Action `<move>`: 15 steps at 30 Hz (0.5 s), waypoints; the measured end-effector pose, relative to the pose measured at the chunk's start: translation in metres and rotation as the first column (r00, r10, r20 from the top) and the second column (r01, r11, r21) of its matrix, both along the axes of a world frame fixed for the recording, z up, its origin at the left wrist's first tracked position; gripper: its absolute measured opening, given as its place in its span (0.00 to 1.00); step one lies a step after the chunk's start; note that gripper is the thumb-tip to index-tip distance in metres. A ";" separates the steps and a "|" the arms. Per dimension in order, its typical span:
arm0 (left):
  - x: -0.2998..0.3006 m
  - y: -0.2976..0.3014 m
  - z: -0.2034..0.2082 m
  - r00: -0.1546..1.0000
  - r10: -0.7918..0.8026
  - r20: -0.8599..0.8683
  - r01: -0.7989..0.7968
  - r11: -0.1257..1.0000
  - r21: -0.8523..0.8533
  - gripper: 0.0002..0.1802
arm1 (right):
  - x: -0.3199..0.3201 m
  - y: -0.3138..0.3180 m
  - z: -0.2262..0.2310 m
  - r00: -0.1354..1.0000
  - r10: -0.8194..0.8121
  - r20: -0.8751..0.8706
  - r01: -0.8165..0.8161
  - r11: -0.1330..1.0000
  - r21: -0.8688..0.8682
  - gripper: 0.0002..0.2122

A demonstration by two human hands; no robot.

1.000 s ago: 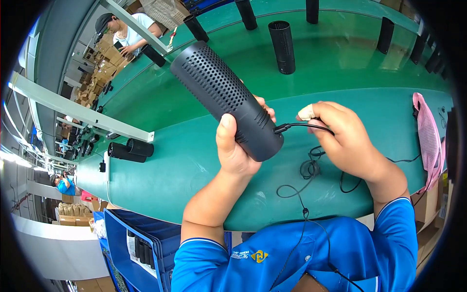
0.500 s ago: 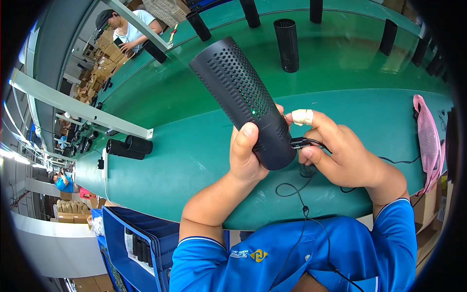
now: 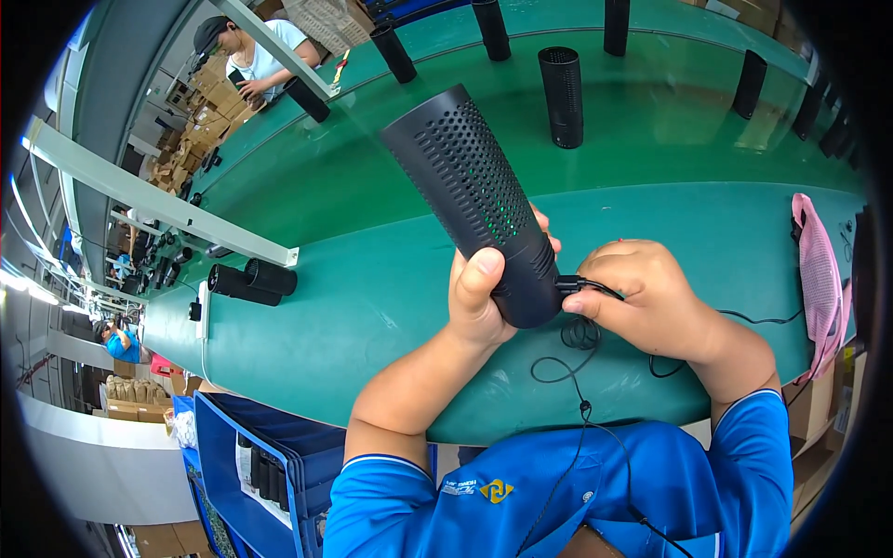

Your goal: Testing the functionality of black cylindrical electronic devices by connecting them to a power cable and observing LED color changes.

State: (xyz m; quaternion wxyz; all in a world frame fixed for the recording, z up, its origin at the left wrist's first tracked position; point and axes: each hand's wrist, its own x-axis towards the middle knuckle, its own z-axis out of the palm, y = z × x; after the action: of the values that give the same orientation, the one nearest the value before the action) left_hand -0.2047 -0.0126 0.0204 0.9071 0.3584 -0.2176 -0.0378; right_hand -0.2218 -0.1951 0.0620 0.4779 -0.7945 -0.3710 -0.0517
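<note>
Left hand (image 3: 476, 302): wrapped round cylinder (image 3: 451, 181), tilted above near bench (image 3: 349, 321) | right hand (image 3: 646, 298): pinching plug (image 3: 568, 283) at cylinder's lower right side | done: plug seemingly in — green glow (image 3: 503, 210) inside | outstanding: plug not yet let go, cylinder not yet down — seating depth hidden

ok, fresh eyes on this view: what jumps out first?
The black perforated cylinder, tilted mid-picture in the left hand, green light showing through its holes. At its lower right side, the right hand pinches a black cable plug. Far right, a pink mesh item stands out beside the green bench.
</note>
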 end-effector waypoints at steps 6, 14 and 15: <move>0.000 -0.005 0.004 0.992 0.118 -0.037 -0.111 0.982 0.151 0.41 | 0.001 0.000 0.000 0.996 -0.013 -0.088 0.013 1.000 0.001 0.05; 0.002 -0.003 -0.003 1.000 0.018 -0.017 -0.018 1.000 0.007 0.29 | 0.000 0.000 0.002 0.997 -0.008 -0.081 0.007 1.000 -0.006 0.04; 0.002 -0.003 -0.003 1.000 0.020 -0.017 -0.020 1.000 0.006 0.29 | 0.000 0.000 0.001 0.997 -0.006 -0.082 0.006 1.000 -0.007 0.04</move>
State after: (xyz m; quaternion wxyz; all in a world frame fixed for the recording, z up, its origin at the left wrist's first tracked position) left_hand -0.2026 -0.0156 0.0173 0.9082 0.3627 -0.2062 -0.0324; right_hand -0.2219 -0.1955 0.0632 0.4900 -0.7986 -0.3490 -0.0194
